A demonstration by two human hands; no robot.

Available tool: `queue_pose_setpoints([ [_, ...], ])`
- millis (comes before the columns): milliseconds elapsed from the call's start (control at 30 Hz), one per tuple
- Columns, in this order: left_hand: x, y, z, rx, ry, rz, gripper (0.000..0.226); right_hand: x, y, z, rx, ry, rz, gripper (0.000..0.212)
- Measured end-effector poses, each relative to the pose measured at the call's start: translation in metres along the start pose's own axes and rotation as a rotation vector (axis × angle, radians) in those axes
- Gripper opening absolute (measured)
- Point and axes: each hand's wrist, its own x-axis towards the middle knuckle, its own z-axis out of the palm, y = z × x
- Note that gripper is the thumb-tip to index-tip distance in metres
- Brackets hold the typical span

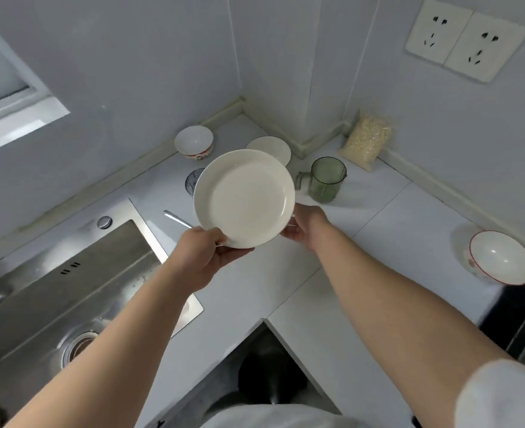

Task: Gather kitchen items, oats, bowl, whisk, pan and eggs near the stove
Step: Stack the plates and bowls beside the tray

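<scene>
I hold a cream plate point(244, 197) up above the white counter point(378, 230), tilted toward me. My left hand point(205, 254) grips its near left rim and my right hand point(301, 228) grips its right rim. A second cream plate point(272, 148) lies flat in the corner behind it. A clear bag of oats point(366, 139) leans against the right wall. One white bowl point(194, 142) stands by the back wall. Another white bowl with a red rim point(500, 257) sits at the right, next to the black stove edge point(514, 322).
A green clear measuring jug point(326, 179) stands right of the held plate. A glass point(193, 180) is partly hidden behind the plate. A steel sink point(69, 291) fills the left. A shiny utensil handle point(177, 219) lies beside the sink. Two wall sockets point(466, 40) are at the upper right.
</scene>
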Motion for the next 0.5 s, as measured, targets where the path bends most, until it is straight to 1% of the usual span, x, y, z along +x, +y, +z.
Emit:
queue_pose_setpoints([
  [100,-0.006,0.002,-0.013,-0.036,0.054,0.015,0.031,0.018,-0.018,0.032,-0.029,-0.056,-0.059,0.019],
  [133,-0.008,0.003,-0.019,-0.047,0.075,0.023,0.032,0.029,-0.022,0.045,-0.016,-0.072,-0.070,0.026],
  [167,-0.010,0.002,-0.024,-0.051,0.091,0.027,0.033,0.037,-0.027,0.055,-0.001,-0.061,-0.063,0.042],
  [200,-0.012,0.002,-0.027,-0.054,0.103,0.030,0.033,0.047,-0.031,0.063,0.018,-0.047,-0.067,0.051],
  [233,-0.014,0.002,-0.032,-0.057,0.123,0.033,0.034,0.052,-0.034,0.072,0.030,-0.024,-0.068,0.047],
  [300,-0.017,-0.001,-0.037,-0.062,0.146,0.040,0.035,0.062,-0.042,0.081,0.053,0.027,-0.077,0.034],
  [400,-0.020,-0.005,-0.047,-0.067,0.178,0.043,0.037,0.084,-0.056,0.090,0.106,0.088,-0.056,0.038],
  [500,-0.020,-0.007,-0.052,-0.069,0.223,0.046,0.036,0.106,-0.059,0.088,0.049,0.105,-0.033,0.034],
])
